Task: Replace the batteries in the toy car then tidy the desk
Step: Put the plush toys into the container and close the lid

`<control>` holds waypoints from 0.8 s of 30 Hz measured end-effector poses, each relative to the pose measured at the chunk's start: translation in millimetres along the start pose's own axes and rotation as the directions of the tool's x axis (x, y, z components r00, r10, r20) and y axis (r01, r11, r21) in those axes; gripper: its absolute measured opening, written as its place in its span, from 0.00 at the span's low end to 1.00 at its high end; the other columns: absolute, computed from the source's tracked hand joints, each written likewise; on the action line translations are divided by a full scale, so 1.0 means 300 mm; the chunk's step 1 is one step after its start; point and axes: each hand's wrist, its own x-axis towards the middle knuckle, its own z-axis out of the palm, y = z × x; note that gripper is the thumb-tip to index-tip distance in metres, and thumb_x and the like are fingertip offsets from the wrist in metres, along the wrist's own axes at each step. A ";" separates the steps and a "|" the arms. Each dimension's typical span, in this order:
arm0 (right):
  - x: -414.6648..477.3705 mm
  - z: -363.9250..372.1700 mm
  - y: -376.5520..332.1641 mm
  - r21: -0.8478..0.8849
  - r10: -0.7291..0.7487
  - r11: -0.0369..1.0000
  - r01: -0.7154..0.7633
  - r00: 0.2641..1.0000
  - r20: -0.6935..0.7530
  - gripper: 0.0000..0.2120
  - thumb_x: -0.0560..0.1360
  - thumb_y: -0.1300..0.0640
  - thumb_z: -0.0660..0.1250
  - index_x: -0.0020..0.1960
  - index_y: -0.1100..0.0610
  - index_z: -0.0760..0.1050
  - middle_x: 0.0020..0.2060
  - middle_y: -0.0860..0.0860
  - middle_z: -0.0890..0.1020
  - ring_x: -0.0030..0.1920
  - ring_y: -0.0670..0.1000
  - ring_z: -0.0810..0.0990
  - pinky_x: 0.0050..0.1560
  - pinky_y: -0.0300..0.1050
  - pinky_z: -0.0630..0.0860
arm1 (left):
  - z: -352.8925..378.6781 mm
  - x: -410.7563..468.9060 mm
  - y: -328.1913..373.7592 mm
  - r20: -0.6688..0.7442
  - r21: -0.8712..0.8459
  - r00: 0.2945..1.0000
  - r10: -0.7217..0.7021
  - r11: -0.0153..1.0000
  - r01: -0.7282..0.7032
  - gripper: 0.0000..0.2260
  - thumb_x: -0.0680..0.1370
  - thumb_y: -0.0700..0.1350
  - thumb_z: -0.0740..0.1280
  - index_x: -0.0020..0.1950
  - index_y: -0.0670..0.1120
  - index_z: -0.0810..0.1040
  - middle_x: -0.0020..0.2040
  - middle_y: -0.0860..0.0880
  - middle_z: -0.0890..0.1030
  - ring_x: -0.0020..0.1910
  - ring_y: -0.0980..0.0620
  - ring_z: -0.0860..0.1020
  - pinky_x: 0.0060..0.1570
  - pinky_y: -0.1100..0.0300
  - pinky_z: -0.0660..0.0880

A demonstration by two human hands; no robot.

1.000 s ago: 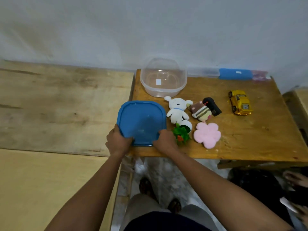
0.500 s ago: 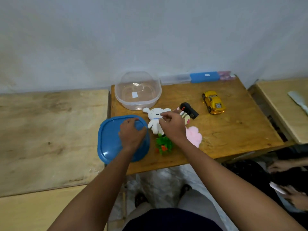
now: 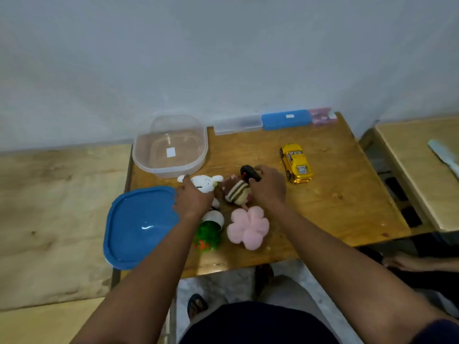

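Tidying step. Left hand grips white plush rabbit; right hand grips black plastic remote. Next, likely: lift both into clear plastic tub beyond fingers.

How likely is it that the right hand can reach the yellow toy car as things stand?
Likely yes. The yellow toy car lies right of the right hand with bare desk between them. But that hand grips the black remote, so it would likely have to set that down first.
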 end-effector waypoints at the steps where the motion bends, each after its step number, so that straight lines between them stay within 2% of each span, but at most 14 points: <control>1: 0.026 -0.003 0.013 -0.038 -0.014 0.999 0.015 1.000 0.025 0.20 0.74 0.51 0.72 0.65 0.49 0.78 0.58 0.52 0.82 0.59 0.55 0.78 0.56 0.51 0.78 | 0.010 -0.001 0.007 -0.015 0.007 0.999 -0.046 0.999 0.046 0.40 0.72 0.58 0.73 0.79 0.50 0.58 0.72 0.39 0.69 0.71 0.36 0.69 0.68 0.38 0.65; 3: 0.076 -0.002 0.042 -0.050 -0.027 0.998 0.033 0.993 0.112 0.22 0.75 0.50 0.71 0.68 0.50 0.75 0.61 0.53 0.80 0.62 0.55 0.77 0.59 0.51 0.76 | 0.025 -0.003 0.015 -0.055 0.004 0.990 -0.130 0.991 0.131 0.39 0.70 0.59 0.72 0.77 0.51 0.61 0.70 0.40 0.72 0.70 0.36 0.70 0.68 0.39 0.62; 5: 0.117 0.012 0.079 -0.011 -0.039 0.999 0.042 0.977 0.209 0.23 0.76 0.49 0.70 0.69 0.51 0.74 0.63 0.53 0.79 0.63 0.56 0.76 0.60 0.52 0.75 | 0.035 -0.010 0.019 -0.078 -0.001 0.978 -0.194 0.981 0.195 0.32 0.70 0.59 0.70 0.71 0.51 0.67 0.67 0.42 0.76 0.68 0.38 0.72 0.67 0.40 0.61; 8: 0.149 0.019 0.118 0.015 -0.059 0.998 0.058 0.952 0.301 0.18 0.78 0.50 0.67 0.67 0.53 0.76 0.61 0.55 0.80 0.59 0.57 0.78 0.54 0.50 0.74 | 0.052 -0.029 0.031 -0.104 0.023 0.966 -0.236 0.970 0.240 0.23 0.72 0.54 0.69 0.65 0.52 0.73 0.63 0.46 0.80 0.65 0.40 0.75 0.69 0.39 0.57; 10: 0.157 0.009 0.133 0.031 -0.066 0.998 0.060 0.962 0.266 0.17 0.79 0.52 0.66 0.66 0.54 0.77 0.59 0.55 0.81 0.59 0.58 0.78 0.52 0.48 0.73 | 0.060 -0.043 0.048 -0.169 -0.023 0.961 -0.218 0.976 0.217 0.22 0.73 0.51 0.70 0.66 0.53 0.74 0.62 0.46 0.81 0.66 0.40 0.75 0.70 0.39 0.56; 15: 0.173 -0.003 0.186 0.206 -0.047 0.979 0.015 0.988 0.150 0.14 0.78 0.55 0.67 0.63 0.54 0.74 0.58 0.53 0.79 0.58 0.57 0.78 0.49 0.45 0.71 | 0.070 -0.073 0.090 -0.303 -0.148 0.949 -0.084 0.988 0.040 0.26 0.75 0.48 0.71 0.73 0.51 0.70 0.64 0.45 0.80 0.66 0.40 0.74 0.68 0.45 0.58; 19: 0.216 -0.035 0.183 0.249 -0.078 0.966 0.064 0.996 0.046 0.12 0.77 0.57 0.66 0.60 0.54 0.73 0.54 0.53 0.80 0.54 0.56 0.78 0.49 0.49 0.74 | 0.045 -0.078 0.102 -0.349 -0.176 0.937 -0.018 0.983 -0.047 0.25 0.73 0.48 0.74 0.69 0.52 0.72 0.60 0.46 0.82 0.63 0.41 0.77 0.66 0.46 0.59; 22: 0.254 -0.054 0.135 0.276 -0.133 0.950 0.145 0.989 -0.060 0.13 0.77 0.59 0.66 0.61 0.53 0.73 0.54 0.53 0.79 0.54 0.56 0.78 0.49 0.51 0.76 | 0.006 -0.078 0.093 -0.367 -0.137 0.929 0.053 0.984 -0.110 0.25 0.70 0.48 0.76 0.66 0.52 0.75 0.57 0.47 0.83 0.60 0.43 0.78 0.65 0.46 0.61; 24: 0.268 -0.058 0.096 0.293 -0.231 0.920 0.259 0.964 -0.128 0.14 0.77 0.59 0.66 0.61 0.53 0.72 0.53 0.52 0.79 0.53 0.54 0.77 0.50 0.52 0.77 | -0.022 -0.073 0.089 -0.381 -0.120 0.915 0.136 0.974 -0.194 0.24 0.67 0.49 0.76 0.62 0.52 0.76 0.54 0.49 0.84 0.56 0.44 0.80 0.60 0.46 0.68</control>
